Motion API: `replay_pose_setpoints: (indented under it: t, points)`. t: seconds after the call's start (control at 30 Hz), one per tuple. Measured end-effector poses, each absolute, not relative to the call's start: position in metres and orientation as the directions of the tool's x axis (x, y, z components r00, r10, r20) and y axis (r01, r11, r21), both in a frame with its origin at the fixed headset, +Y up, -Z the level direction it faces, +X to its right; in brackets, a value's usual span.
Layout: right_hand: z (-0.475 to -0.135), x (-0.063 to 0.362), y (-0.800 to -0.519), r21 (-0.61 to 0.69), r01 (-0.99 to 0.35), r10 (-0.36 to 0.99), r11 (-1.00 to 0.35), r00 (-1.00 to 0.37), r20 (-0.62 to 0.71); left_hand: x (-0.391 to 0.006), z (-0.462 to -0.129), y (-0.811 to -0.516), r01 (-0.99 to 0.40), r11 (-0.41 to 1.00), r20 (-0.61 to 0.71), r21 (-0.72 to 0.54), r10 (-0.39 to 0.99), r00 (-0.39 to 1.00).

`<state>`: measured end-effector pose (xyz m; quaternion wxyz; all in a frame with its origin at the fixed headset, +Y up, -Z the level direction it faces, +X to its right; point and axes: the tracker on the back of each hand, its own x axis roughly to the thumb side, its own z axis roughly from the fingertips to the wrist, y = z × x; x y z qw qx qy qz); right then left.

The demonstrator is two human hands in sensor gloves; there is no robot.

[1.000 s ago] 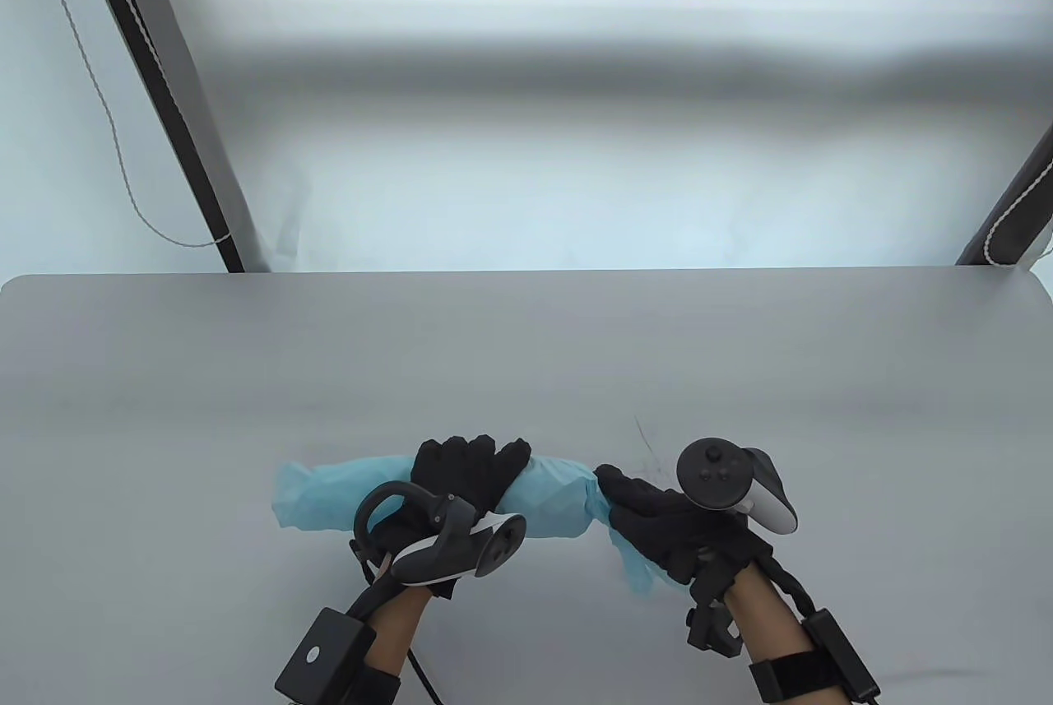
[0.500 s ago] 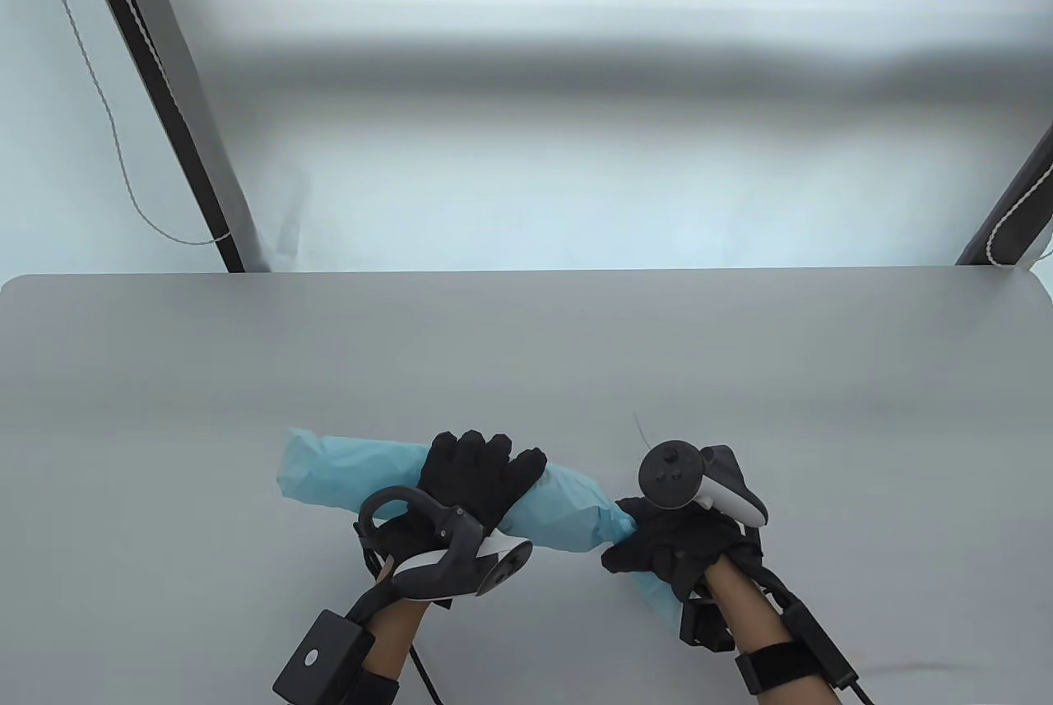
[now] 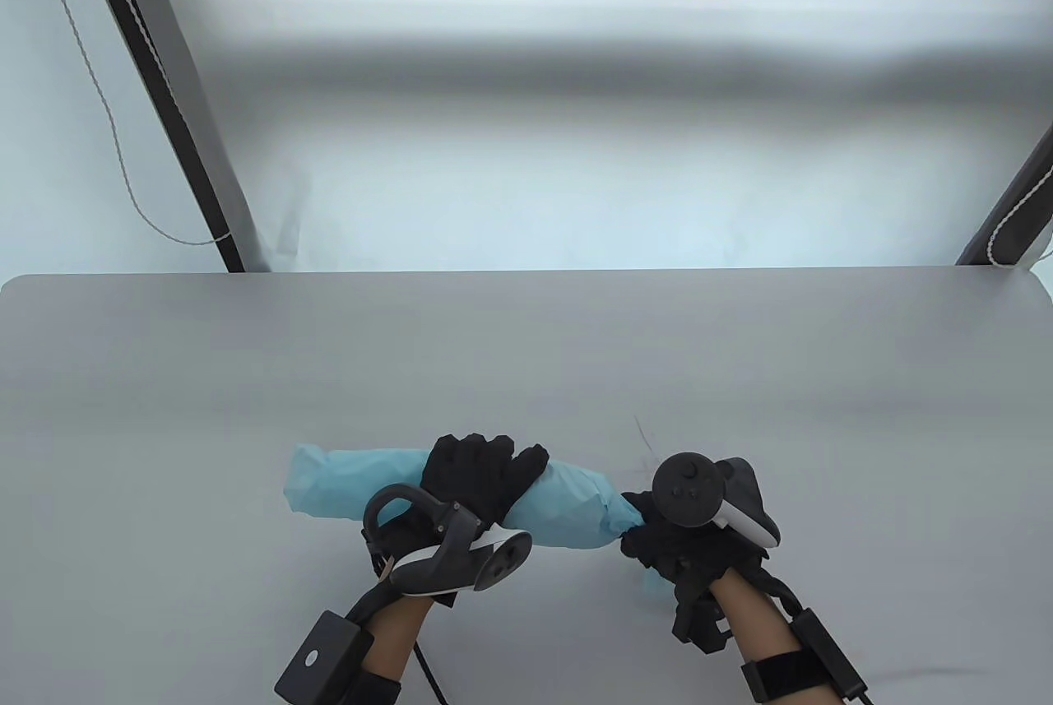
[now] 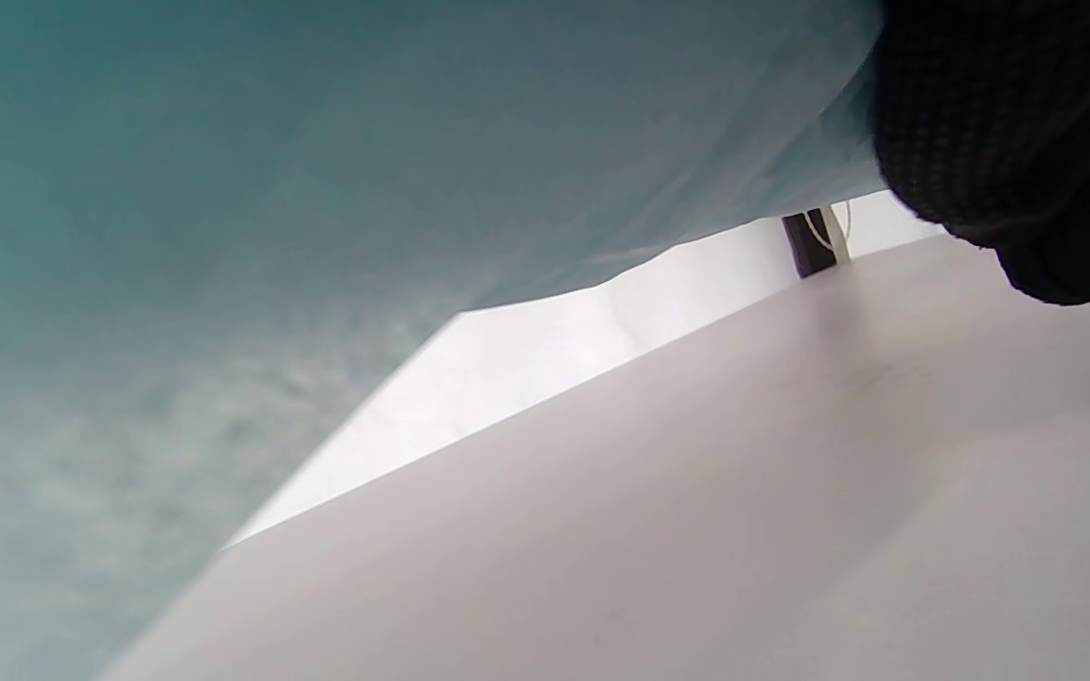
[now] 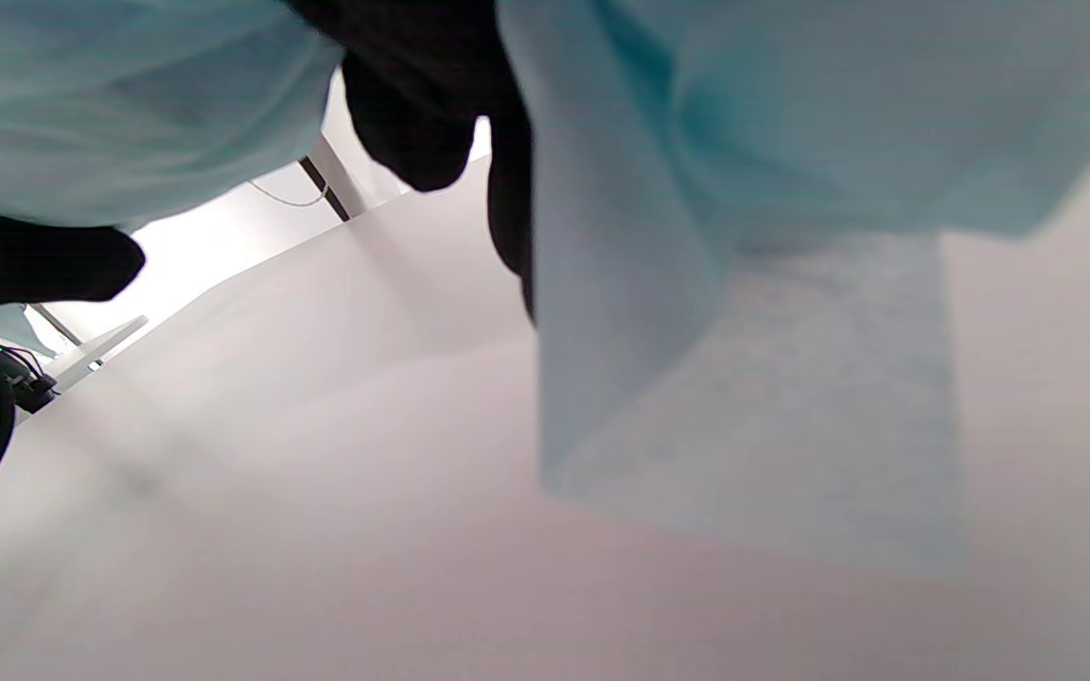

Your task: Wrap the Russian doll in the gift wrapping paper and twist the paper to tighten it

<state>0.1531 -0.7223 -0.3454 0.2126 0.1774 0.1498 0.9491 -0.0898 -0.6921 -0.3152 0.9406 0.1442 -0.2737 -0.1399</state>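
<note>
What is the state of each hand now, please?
Left hand: grips the wrapped bundle around its middle.
Right hand: pinches the bundle's twisted paper end.

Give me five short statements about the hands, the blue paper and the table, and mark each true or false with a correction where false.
1. The left hand grips the middle of the light blue gift wrapping paper bundle. True.
2. The right hand rests flat on the grey table, away from the paper. False: it pinches the gathered right end of the paper.
3. The left end of the paper is held by a hand. False: it sticks out free, no hand on it.
4. The Russian doll is plainly visible. False: only paper shows; whatever is inside is hidden.
5. A loose flap of paper hangs below the right hand toward the table. True.
</note>
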Motion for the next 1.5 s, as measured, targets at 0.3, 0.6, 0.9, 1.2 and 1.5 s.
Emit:
replay_pose_setpoints:
  t: [0.3,0.6,0.9,1.2,1.5]
  points:
    - [-0.349,0.142,-0.725,0.191,-0.078,0.142,-0.978,-0.926,0.35,-0.092,-0.32,-0.7,0.237,0.923,0.451,0.302,-0.358,0.818]
    - [-0.347,0.158,-0.723,0.447,-0.42,0.591,-0.79,-0.714,0.374,-0.106,-0.331,-0.702,0.255,0.943,0.385,0.215,-0.321,0.865]
    - [-0.354,0.17,-0.72,0.518,-0.521,0.695,-0.678,-0.684,0.222,-0.118,-0.335,-0.704,0.183,0.97,0.423,0.161,-0.235,0.875]
    - [-0.358,0.153,-0.732,0.589,-0.339,0.517,-0.734,-0.841,0.16,-0.111,-0.331,-0.706,0.214,0.953,0.447,0.214,-0.29,0.846]
    - [-0.364,0.163,-0.736,0.571,-0.377,0.488,-0.729,-0.872,0.048,-0.099,-0.325,-0.699,0.217,0.946,0.438,0.242,-0.307,0.845]
